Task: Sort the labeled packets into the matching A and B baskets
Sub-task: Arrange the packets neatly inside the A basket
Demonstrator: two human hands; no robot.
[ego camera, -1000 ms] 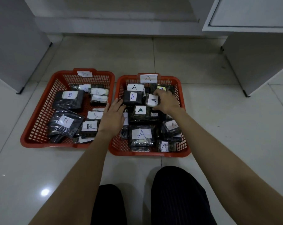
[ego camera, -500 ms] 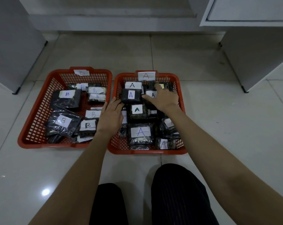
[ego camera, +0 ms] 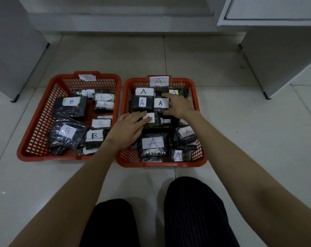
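Two red mesh baskets sit side by side on the floor. The left basket [ego camera: 35, 125] carries a B tag and holds several dark packets labelled B [ego camera: 67, 131]. The right basket [ego camera: 198, 154] carries an A tag and holds several dark packets labelled A [ego camera: 152, 142]. My left hand [ego camera: 128, 127] lies flat over the A basket's left side, fingers spread, fingertips on a packet with a white label [ego camera: 151, 119]. My right hand [ego camera: 179, 106] rests on packets in the back of the A basket, fingers apart, next to an A packet [ego camera: 160, 103].
Pale tiled floor [ego camera: 240, 139] surrounds the baskets. A grey cabinet [ego camera: 12, 50] stands at the left, a white cabinet [ego camera: 279, 50] on legs at the right, a low step behind. My knees in dark trousers [ego camera: 192, 211] are below the baskets.
My right hand let go of the A packet it held and flattened out. My left hand slid right from between the baskets onto the A basket's packets.
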